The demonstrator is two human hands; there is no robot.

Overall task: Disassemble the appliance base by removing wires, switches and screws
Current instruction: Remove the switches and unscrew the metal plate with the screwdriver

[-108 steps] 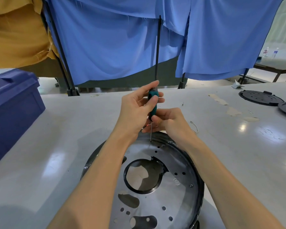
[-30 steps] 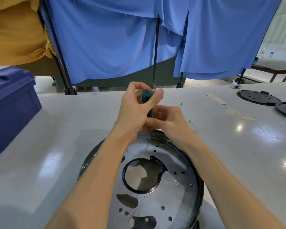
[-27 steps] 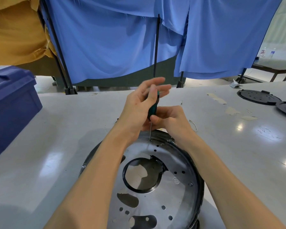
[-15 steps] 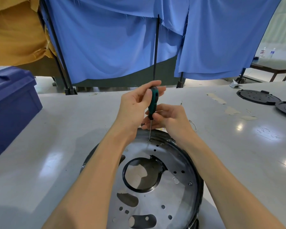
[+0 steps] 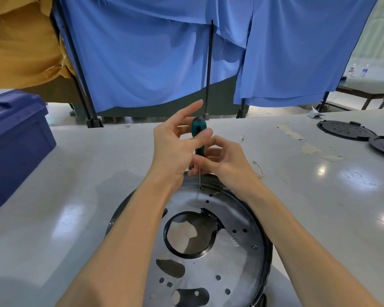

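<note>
While the tip of the teal-handled steel screwdriver (image 5: 198, 134) stays on the same small screw (image 5: 200, 189) at the far edge of the round silver metal appliance base with a black rim (image 5: 235, 213), the left hand (image 5: 173, 149) has shifted. Its forefinger now sticks up free, with the thumb and other fingers pinching the handle. The right hand (image 5: 224, 161) pinches the handle's foot to steady it. This looks like a re-grip between twists, so the screw is probably still seated, though its head is too small to judge. The base lies flat on the grey table (image 5: 98, 173).
</note>
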